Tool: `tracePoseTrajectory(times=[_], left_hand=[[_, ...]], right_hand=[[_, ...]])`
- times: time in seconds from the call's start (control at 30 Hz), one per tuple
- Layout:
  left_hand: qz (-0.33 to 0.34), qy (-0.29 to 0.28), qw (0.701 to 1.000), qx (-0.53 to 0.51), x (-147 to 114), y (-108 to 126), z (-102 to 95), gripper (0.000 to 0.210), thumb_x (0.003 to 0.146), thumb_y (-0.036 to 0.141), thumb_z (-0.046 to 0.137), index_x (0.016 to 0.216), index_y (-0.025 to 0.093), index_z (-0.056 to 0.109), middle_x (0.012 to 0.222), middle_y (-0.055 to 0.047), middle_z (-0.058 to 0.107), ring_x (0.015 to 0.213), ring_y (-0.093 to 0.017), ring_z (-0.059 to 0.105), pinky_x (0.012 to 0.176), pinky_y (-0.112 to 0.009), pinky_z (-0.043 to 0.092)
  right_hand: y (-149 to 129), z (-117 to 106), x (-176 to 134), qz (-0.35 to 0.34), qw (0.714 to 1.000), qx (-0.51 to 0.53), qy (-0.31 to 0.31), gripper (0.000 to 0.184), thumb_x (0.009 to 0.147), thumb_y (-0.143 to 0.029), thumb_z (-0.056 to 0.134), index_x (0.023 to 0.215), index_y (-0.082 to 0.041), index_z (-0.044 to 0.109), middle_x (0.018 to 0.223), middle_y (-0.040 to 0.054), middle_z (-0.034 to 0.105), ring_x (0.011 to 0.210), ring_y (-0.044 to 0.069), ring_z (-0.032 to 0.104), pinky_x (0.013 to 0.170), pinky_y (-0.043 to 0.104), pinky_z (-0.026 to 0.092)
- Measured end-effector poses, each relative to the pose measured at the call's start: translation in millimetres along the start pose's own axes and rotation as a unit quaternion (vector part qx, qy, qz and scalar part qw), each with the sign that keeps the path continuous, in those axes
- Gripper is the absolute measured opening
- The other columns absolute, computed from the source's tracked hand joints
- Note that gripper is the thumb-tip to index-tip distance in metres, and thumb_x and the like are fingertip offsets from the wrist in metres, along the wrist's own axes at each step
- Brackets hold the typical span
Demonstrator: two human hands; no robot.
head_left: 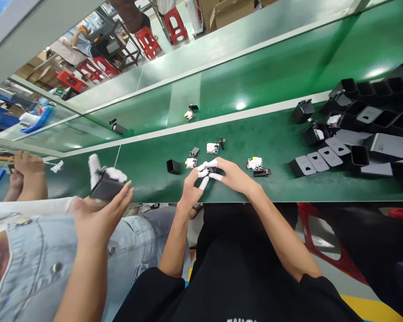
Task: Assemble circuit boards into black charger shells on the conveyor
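White finger cots cover fingertips on both my hands. My left hand (191, 187) and my right hand (233, 174) meet over the green bench, closed on a small dark part (211, 170) mostly hidden by the fingers. Just left of them lies a small white circuit board (190, 163) with a grey plate (194, 152) behind it. Beyond my fingers is another board (212, 147) with a black piece attached by wires. An open black box-shaped housing (173, 167) stands to the left. Right of my right hand rests a board (255, 163) beside a black strip (262, 172).
Many black housings (360, 155) and grey-faced ones (305, 165) crowd the bench's right end. At left, a co-worker's blurred hands (99, 223) handle a dark housing (106, 188). A white rail (201, 125) divides the bench from a green strip bearing another board (189, 115).
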State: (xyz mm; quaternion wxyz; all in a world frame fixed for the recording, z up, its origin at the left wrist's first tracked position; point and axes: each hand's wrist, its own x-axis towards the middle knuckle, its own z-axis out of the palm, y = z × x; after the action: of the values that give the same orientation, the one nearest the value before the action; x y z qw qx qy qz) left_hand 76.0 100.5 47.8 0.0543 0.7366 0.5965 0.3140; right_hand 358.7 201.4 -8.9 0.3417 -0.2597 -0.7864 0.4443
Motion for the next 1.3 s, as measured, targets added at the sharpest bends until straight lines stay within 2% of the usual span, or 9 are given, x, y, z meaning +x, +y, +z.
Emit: tracePoseTrajectory(times=[0.1,0.17,0.3,0.6,0.73,0.93,1.07,1.2,1.3], left_hand=[[-0.004,0.014,0.998,-0.056,1.1,20.4,49.3,0.030,0.098,0.050,0.078,0.119,0.029,0.074,0.125,-0.012,0.073,0.123,-0.030,0.074,0.104,-0.054,0.065],[-0.001,0.013,0.998,-0.069,1.9,23.3,72.7,0.026,0.100,0.049,0.077,0.113,0.026,0.074,0.115,-0.009,0.073,0.112,-0.027,0.075,0.097,-0.047,0.066],[0.010,0.016,0.996,-0.088,-0.1,15.3,93.2,0.021,0.108,0.042,0.070,0.102,0.022,0.072,0.098,-0.005,0.070,0.093,-0.020,0.072,0.083,-0.036,0.063],[0.043,0.029,0.994,-0.094,-0.4,10.6,97.0,0.027,0.106,0.038,0.075,0.086,0.022,0.067,0.087,-0.001,0.065,0.079,-0.016,0.065,0.072,-0.030,0.058],[0.053,0.034,0.994,-0.091,-0.6,12.6,99.6,0.024,0.108,0.036,0.071,0.088,0.022,0.070,0.095,-0.004,0.071,0.087,-0.017,0.072,0.077,-0.031,0.062],[0.069,0.048,0.992,-0.099,-1.2,16.9,102.7,0.022,0.108,0.036,0.073,0.091,0.022,0.073,0.096,-0.005,0.073,0.089,-0.016,0.077,0.079,-0.030,0.066],[0.068,0.072,0.989,-0.106,11.3,20.9,91.9,0.024,0.108,0.039,0.072,0.093,0.021,0.074,0.094,-0.005,0.075,0.087,-0.016,0.077,0.080,-0.032,0.068],[0.043,0.125,0.986,-0.097,25.4,25.5,76.8,0.015,0.103,0.038,0.080,0.101,0.023,0.077,0.106,-0.007,0.078,0.104,-0.021,0.079,0.095,-0.040,0.068],[0.046,0.112,0.990,-0.075,25.8,27.1,81.2,0.017,0.104,0.038,0.078,0.096,0.023,0.077,0.101,-0.005,0.077,0.096,-0.019,0.078,0.088,-0.035,0.068]], right_hand=[[5.1,1.3,1.6,-0.002,1.000,0.027,0.009,0.025,0.109,-0.031,0.068,0.133,-0.027,0.074,0.118,0.0046,0.076,0.104,0.024,0.076,0.095,0.042,0.065],[6.7,1.9,0.7,-0.003,0.999,0.038,0.014,0.023,0.108,-0.032,0.069,0.130,-0.026,0.073,0.119,0.0049,0.076,0.107,0.024,0.076,0.097,0.042,0.065],[7.8,0.4,-0.3,-0.006,0.999,0.051,0.004,0.023,0.108,-0.033,0.069,0.130,-0.025,0.071,0.121,0.0059,0.075,0.109,0.024,0.075,0.100,0.043,0.064],[9.7,-2.7,-0.4,-0.007,0.999,0.052,-0.006,0.025,0.108,-0.033,0.067,0.132,-0.026,0.073,0.126,0.0067,0.077,0.115,0.026,0.077,0.106,0.047,0.065],[9.2,-1.2,-3.5,-0.004,0.999,0.050,-0.013,0.033,0.110,-0.034,0.065,0.141,-0.028,0.070,0.134,0.0083,0.076,0.124,0.027,0.076,0.112,0.051,0.064],[1.8,4.0,-55.3,0.076,0.992,-0.042,0.095,0.052,0.113,-0.039,0.060,0.164,-0.031,0.053,0.154,0.0130,0.069,0.144,0.033,0.068,0.125,0.060,0.055],[1.1,4.3,-84.8,0.089,0.984,-0.066,0.137,0.042,0.114,-0.040,0.060,0.154,-0.030,0.062,0.144,0.0132,0.074,0.135,0.034,0.072,0.118,0.061,0.058],[2.4,4.3,-87.1,0.080,0.984,-0.053,0.153,0.037,0.114,-0.038,0.059,0.150,-0.030,0.066,0.137,0.0107,0.077,0.129,0.030,0.074,0.116,0.055,0.059],[3.1,4.3,-85.2,0.074,0.983,-0.053,0.161,0.035,0.114,-0.038,0.058,0.146,-0.030,0.069,0.135,0.0094,0.079,0.127,0.029,0.075,0.114,0.052,0.060]])
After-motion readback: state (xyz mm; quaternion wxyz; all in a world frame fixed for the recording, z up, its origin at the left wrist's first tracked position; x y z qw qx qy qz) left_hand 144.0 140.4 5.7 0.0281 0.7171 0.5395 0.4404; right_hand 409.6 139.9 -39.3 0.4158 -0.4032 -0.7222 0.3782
